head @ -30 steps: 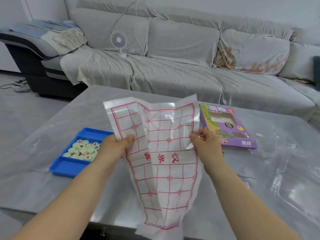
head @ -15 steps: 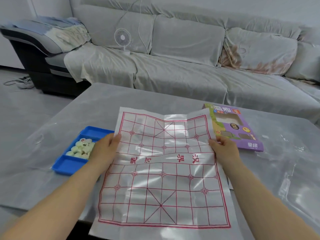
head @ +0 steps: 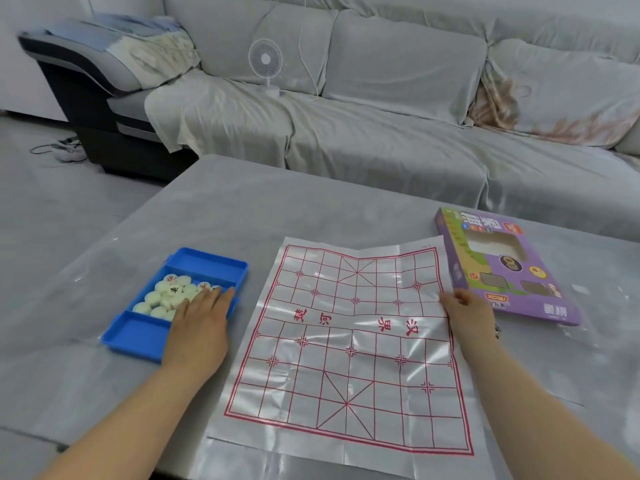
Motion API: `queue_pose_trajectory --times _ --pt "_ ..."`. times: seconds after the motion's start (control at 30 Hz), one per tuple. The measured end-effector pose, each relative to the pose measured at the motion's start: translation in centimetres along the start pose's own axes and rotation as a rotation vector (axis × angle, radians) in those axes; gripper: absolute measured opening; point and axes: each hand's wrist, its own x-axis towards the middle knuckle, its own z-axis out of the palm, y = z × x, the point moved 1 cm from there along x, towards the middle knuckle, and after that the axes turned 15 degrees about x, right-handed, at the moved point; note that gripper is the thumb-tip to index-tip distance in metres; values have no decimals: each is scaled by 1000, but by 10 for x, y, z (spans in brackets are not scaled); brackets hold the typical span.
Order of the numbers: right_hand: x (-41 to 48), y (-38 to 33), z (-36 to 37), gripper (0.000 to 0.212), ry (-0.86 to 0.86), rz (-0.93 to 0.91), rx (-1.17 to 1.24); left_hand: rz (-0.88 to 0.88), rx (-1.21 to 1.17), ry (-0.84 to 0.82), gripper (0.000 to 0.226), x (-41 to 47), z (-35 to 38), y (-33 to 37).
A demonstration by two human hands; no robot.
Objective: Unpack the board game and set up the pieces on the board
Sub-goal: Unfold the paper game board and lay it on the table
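A thin plastic board sheet (head: 349, 344) with a red grid and red characters lies spread flat on the grey table (head: 311, 209). Left of it sits a blue tray (head: 138, 332) with several white round game pieces (head: 166, 294) in its middle compartment. My left hand (head: 201, 323) reaches over the tray with straight fingers above the pieces and holds nothing. At the sheet's right edge my right hand (head: 467, 313) pinches the sheet. The purple game box (head: 502, 268) lies flat to the right of the sheet.
A grey covered sofa (head: 381, 126) runs behind the table, with a small white fan (head: 265, 62) standing on its seat. Clear plastic wrap (head: 595, 306) lies on the table at the right. The table's near edge is close to my body.
The sheet went from held up half folded to lying flat on the table. My left hand let go of its left edge and moved over the blue tray.
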Motion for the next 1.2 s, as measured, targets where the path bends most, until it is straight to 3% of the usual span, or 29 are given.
queue_pose_trajectory --times 0.1,0.2,0.3,0.37,0.43,0.5,0.57,0.63,0.73,0.9,1.0,1.1,1.2 --pt "12 -5 19 24 -13 -1 -14 -48 -18 2 51 9 1 -10" --pt "18 -13 36 39 13 38 -124 -88 -26 15 49 15 -1 -17" --pt "6 -26 48 59 -25 -150 -548 -102 -68 6 49 17 -4 -17" --pt "-14 -28 62 64 -202 -382 -751 -105 -83 3 50 18 -4 -17" --pt "-43 -24 82 67 -499 -516 -815 -109 -106 5 50 18 -3 -17" --pt "-66 -11 100 71 -748 -533 -868 -104 -127 1 50 18 -3 -17" --pt "-75 0 112 81 -845 -501 -910 -102 -157 -7 51 19 -3 -18" --pt "-69 7 120 107 -847 -491 -914 -95 -196 -11 52 19 -2 -19" --pt "-59 11 130 128 -829 -503 -927 -79 -252 1 52 20 1 -22" --pt "-56 9 137 136 -811 -473 -971 -82 -365 100 47 14 -2 -27" --pt "-59 2 135 127 -820 -414 -965 -147 -321 145 40 2 -5 -45" --pt "-71 -10 137 70 -632 -322 -875 -312 -266 115 29 -14 -8 -76" --pt "-87 -23 155 45 -456 -319 -705 -483 -267 115 20 -29 -7 -109"
